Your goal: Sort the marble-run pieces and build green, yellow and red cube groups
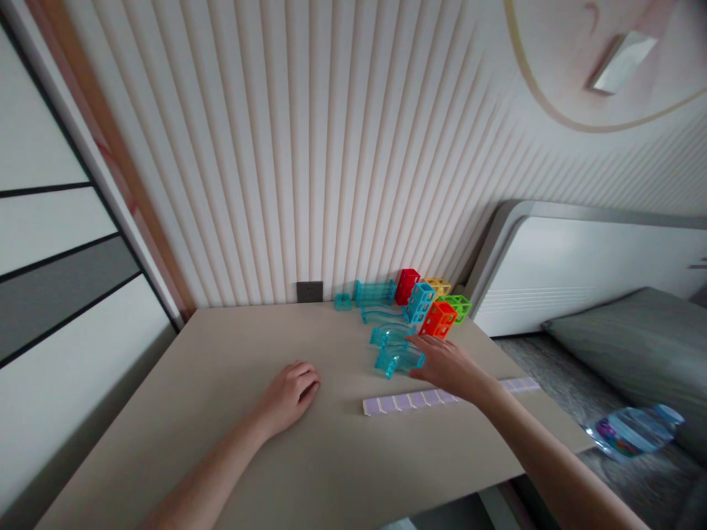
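My left hand (290, 395) rests on the beige table (232, 442), fingers curled under loosely, holding nothing. My right hand (445, 366) reaches forward, its fingers touching a clear teal curved track piece (393, 361). More teal track pieces (381, 315) lie behind it. Beyond my right hand stand coloured open cubes: orange (439, 319), blue (420, 302), red (407, 285), green (458, 303) and yellow (438, 284). A long pale purple strip (406, 402) lies on the table under my right wrist.
A ribbed wall (331, 147) with a dark socket (309, 291) backs the table. A small teal block (342, 301) sits near it. To the right are a white headboard (579, 265), a grey pillow (646, 346) and a plastic bag (635, 430) on the bed.
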A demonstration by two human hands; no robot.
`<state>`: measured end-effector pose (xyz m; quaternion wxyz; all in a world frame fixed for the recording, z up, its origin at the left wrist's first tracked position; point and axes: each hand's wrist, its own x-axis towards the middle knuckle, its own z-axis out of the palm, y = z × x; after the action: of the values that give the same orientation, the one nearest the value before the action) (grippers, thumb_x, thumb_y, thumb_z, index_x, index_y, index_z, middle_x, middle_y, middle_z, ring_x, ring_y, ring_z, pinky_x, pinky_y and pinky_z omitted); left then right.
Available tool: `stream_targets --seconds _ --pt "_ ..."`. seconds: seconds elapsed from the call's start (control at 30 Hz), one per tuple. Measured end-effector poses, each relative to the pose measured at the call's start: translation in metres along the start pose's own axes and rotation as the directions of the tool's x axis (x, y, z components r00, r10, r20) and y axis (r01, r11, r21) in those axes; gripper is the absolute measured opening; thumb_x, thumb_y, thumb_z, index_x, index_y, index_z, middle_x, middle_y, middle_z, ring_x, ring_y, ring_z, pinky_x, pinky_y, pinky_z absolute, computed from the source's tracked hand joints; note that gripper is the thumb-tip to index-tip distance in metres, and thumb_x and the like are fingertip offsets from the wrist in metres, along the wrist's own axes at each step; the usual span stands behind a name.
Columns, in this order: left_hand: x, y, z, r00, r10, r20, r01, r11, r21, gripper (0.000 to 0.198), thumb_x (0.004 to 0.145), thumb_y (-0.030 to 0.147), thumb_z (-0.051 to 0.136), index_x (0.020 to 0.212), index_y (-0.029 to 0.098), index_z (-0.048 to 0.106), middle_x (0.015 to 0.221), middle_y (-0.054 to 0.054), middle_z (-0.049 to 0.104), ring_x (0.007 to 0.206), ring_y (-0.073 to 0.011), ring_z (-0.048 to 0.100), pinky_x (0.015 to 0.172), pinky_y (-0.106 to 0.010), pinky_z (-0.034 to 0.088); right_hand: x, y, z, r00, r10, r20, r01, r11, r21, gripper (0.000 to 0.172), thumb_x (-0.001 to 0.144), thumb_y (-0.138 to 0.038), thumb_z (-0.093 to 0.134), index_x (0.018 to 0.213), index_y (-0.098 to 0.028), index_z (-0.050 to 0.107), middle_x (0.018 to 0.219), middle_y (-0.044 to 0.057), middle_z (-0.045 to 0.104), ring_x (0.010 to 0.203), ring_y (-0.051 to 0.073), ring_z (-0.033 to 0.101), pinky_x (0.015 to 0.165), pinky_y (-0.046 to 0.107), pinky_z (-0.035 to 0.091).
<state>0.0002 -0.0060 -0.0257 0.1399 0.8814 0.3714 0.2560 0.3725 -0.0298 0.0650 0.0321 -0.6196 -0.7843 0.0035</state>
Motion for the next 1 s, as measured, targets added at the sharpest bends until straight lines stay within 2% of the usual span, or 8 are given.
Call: stream_targets --seconds 0.13,0.27,0.53,0.77,1.0 --pt "0.0 0.0 0.0 1.0 -0.002 0.019 0.002 1.0 0.004 0.021 0.097 0.019 0.05 0.092 0.021 0.07 0.096 -0.005 0.069 0.094 -0.0203 0.063 0.088 -0.034 0.051 0.001 -0.013 0.007 0.997 0.074 0.021 -0.074 0.997 -0.03 0.063 0.085 -0.035 0.074 0.143 -0.024 0.054 0.136 0.015 0.065 0.117 0.033 0.067 0.097 0.044 0.053" --pt "0.001 0.002 -0.002 1.0 -0.01 0.018 0.01 1.0 0.004 0.022 0.097 0.018 0.049 0.092 0.021 0.07 0.096 -0.005 0.069 0.094 -0.0201 0.064 0.088 -0.033 0.051 0.002 -0.022 0.009 0.996 0.091 0.004 -0.091 0.995 -0.04 0.06 0.085 -0.029 0.072 0.142 -0.021 0.054 0.136 0.017 0.064 0.117 0.034 0.066 0.097 0.045 0.051" --pt "0.001 0.005 -0.004 1.0 -0.013 0.001 0.013 1.0 0.006 0.02 0.096 0.018 0.051 0.092 0.021 0.071 0.096 -0.005 0.07 0.093 -0.0196 0.065 0.087 -0.032 0.051 0.005 -0.021 0.01 0.989 0.114 0.096 -0.108 0.992 -0.067 0.053 0.085 -0.024 0.069 0.136 -0.016 0.057 0.131 0.018 0.067 0.124 0.035 0.061 0.101 0.044 0.046" --pt "0.002 0.005 -0.003 1.0 -0.013 0.012 0.013 1.0 0.022 0.02 0.096 0.018 0.051 0.093 0.021 0.071 0.097 -0.005 0.071 0.093 -0.0202 0.065 0.089 -0.034 0.052 0.006 -0.025 0.01 0.976 0.169 0.138 -0.167 0.986 -0.028 0.049 0.086 -0.024 0.068 0.133 -0.016 0.058 0.124 0.017 0.071 0.111 0.033 0.069 0.09 0.038 0.049" --pt "0.001 0.003 -0.003 1.0 -0.011 0.022 0.011 1.0 0.029 0.02 0.096 0.017 0.051 0.094 0.021 0.07 0.098 -0.005 0.07 0.094 -0.0203 0.064 0.089 -0.035 0.052 0.007 -0.025 0.011 0.969 0.188 0.158 -0.193 0.981 0.018 0.056 0.085 -0.025 0.07 0.138 -0.018 0.056 0.124 0.017 0.071 0.114 0.033 0.068 0.089 0.035 0.046"
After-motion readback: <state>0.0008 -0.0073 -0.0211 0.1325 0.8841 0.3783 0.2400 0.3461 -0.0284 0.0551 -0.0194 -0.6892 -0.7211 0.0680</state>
